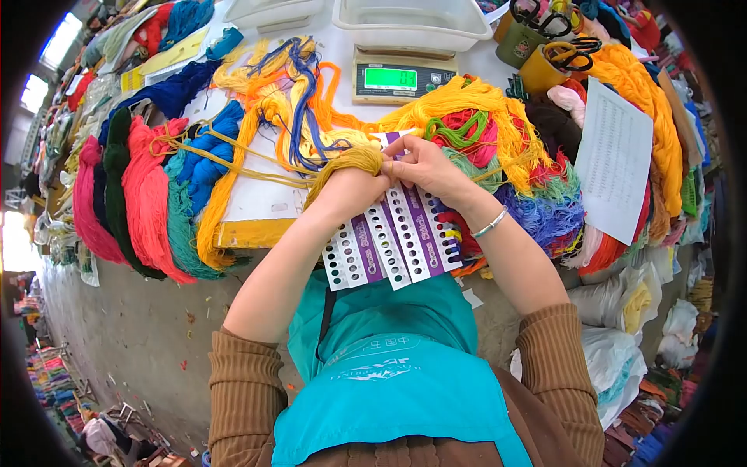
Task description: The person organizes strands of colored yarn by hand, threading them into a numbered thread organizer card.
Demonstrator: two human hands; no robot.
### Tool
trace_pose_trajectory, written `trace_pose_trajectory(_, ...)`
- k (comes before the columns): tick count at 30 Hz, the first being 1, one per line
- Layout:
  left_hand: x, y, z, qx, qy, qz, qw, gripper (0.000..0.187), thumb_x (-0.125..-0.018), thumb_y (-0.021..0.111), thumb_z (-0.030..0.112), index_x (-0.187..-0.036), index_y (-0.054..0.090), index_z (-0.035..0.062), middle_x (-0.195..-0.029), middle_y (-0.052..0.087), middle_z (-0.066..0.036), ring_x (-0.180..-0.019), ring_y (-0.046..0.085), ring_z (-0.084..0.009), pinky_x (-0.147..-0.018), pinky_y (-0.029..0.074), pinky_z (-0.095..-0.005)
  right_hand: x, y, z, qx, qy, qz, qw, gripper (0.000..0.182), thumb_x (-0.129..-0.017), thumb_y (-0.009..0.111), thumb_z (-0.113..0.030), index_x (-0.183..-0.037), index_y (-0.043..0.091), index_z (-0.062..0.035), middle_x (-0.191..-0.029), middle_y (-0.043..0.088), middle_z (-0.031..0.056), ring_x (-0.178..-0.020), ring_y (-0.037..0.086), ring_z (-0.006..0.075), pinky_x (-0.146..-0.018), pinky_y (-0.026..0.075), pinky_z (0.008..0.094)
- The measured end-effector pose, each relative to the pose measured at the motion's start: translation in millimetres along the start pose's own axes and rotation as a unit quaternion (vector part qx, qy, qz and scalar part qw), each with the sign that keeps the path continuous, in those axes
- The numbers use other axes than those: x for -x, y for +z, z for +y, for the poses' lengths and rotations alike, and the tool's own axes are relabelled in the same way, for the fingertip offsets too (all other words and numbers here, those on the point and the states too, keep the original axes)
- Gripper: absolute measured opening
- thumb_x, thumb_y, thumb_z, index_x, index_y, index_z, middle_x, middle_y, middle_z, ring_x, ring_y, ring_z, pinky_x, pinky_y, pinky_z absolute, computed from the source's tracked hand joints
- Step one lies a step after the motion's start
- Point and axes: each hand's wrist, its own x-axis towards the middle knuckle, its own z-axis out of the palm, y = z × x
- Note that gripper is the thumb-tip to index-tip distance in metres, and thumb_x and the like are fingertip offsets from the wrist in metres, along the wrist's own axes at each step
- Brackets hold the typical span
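Note:
A bundle of olive-gold thread (346, 162) is wrapped over my left hand (359, 189), whose fingers are closed round it. Long strands of the same thread trail left across the table edge. My right hand (424, 165) is closed in a pinch beside the bundle, its fingertips meeting near the left hand; what lies between them is too small to tell. Just below both hands, white and purple cards with rows of holes (397, 233) hang at the table's front edge, some with coloured threads in the holes.
Coloured skeins (148, 187) hang over the edge at left, and a mixed yarn pile (498, 148) lies at right. Behind stand a green-lit scale (401, 95), a white tray (412, 35) and cups with scissors (542, 70). A printed sheet (615, 159) rests at right.

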Motion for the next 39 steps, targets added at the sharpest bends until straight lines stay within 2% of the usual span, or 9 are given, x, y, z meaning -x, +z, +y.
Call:
trace_pose_trajectory(5,-1,-28,-18,0.479,-0.18,-0.018,0.859,0.019,-0.091,0.059,0.02,-0.075,0.055,0.0114,-0.062,0.047,0.005,-0.043,0.032,-0.0041,-0.04,0.024,-0.0215,0,0,-5,0.006,0.051,0.012,0.999,0.036,-0.092,0.064,-0.031,-0.11,0.055,-0.0019,-0.071,0.062,0.002,-0.062,0.054,0.0081,-0.056,0.041,0.0236)
trace_pose_trajectory(8,20,-82,-44,0.579,-0.077,-0.119,0.803,0.032,-0.094,0.057,0.024,-0.066,0.044,0.0169,-0.055,0.036,0.008,-0.039,0.026,-0.0037,-0.037,0.02,-0.0206,-1,0,-5,0.064,0.051,0.007,0.997,0.034,-0.09,0.061,-0.026,-0.112,0.054,-0.0012,-0.072,0.063,0.004,-0.065,0.057,0.0104,-0.061,0.043,0.0251)
trace_pose_trajectory(14,58,-269,-123,0.673,0.047,0.162,0.72,0.02,-0.094,0.056,0.022,-0.076,0.052,0.0129,-0.062,0.049,0.003,-0.044,0.038,-0.0086,-0.041,0.031,-0.0227,-4,2,-3,0.072,0.069,0.025,0.995,0.032,-0.087,0.056,-0.017,-0.114,0.054,0.0003,-0.074,0.065,0.006,-0.068,0.059,0.0123,-0.064,0.046,0.026)
trace_pose_trajectory(17,66,-288,-106,0.578,0.068,0.456,0.673,0.036,-0.1,0.051,0.035,-0.126,0.055,0.0106,-0.124,0.06,-0.013,-0.094,0.062,-0.0234,-0.084,0.049,-0.0386,-3,4,-2,0.08,0.063,0.033,0.994,0.031,-0.087,0.058,-0.016,-0.113,0.055,0.0002,-0.073,0.065,0.0053,-0.066,0.059,0.012,-0.063,0.045,0.026)
trace_pose_trajectory(22,102,-181,-39,0.221,0.047,0.363,0.904,0.052,-0.1,0.05,0.04,-0.142,0.048,0.0092,-0.141,0.051,-0.01,-0.134,0.042,-0.0194,-0.109,0.031,-0.0378,1,20,-14,0.19,0.036,0.078,0.978,0.03,-0.085,0.063,-0.015,-0.111,0.058,-0.0017,-0.073,0.066,0.007,-0.069,0.065,0.0149,-0.063,0.049,0.0289)
trace_pose_trajectory(26,143,-127,-6,-0.199,0.138,0.273,0.931,0.047,-0.102,0.037,0.025,-0.143,0.045,0.0035,-0.151,0.039,-0.014,-0.144,0.027,-0.0282,-0.117,0.018,-0.0394,6,90,-53,0.12,-0.268,0.065,0.954,0.043,-0.081,0.07,-0.009,-0.121,0.056,-0.0039,-0.112,0.063,0.0104,-0.103,0.061,0.0161,-0.086,0.049,0.0303)
trace_pose_trajectory(29,170,-108,24,-0.233,0.163,0.267,0.921,0.049,-0.099,0.047,0.029,-0.142,0.047,0.0067,-0.152,0.034,-0.019,-0.144,0.022,-0.0395,-0.116,0.021,-0.0474,9,150,-93,0.019,-0.339,-0.067,0.938,0.05,-0.08,0.075,-0.01,-0.124,0.052,-0.0035,-0.121,0.06,0.0104,-0.109,0.06,0.0172,-0.096,0.046,0.0301)
trace_pose_trajectory(34,223,-147,24,-0.202,0.15,0.386,0.887,0.047,-0.099,0.047,0.024,-0.141,0.047,0.0023,-0.15,0.038,-0.017,-0.144,0.025,-0.0316,-0.115,0.022,-0.0412,6,202,-92,-0.056,-0.108,-0.325,0.938,0.017,-0.086,0.071,-0.014,-0.098,0.063,-0.0048,-0.08,0.059,-0.0024,-0.075,0.053,0.0064,-0.066,0.045,0.0262)
trace_pose_trajectory(39,289,-160,-19,0.094,-0.074,0.22,0.968,0.038,-0.103,0.045,0.028,-0.1,0.067,-0.0034,-0.095,0.068,-0.009,-0.086,0.065,-0.0137,-0.075,0.05,-0.0271,1,178,-119,0.028,-0.252,-0.222,0.941,0.012,-0.087,0.065,-0.005,-0.098,0.064,-0.0023,-0.078,0.062,-0.0001,-0.071,0.052,0.004,-0.063,0.045,0.0247)
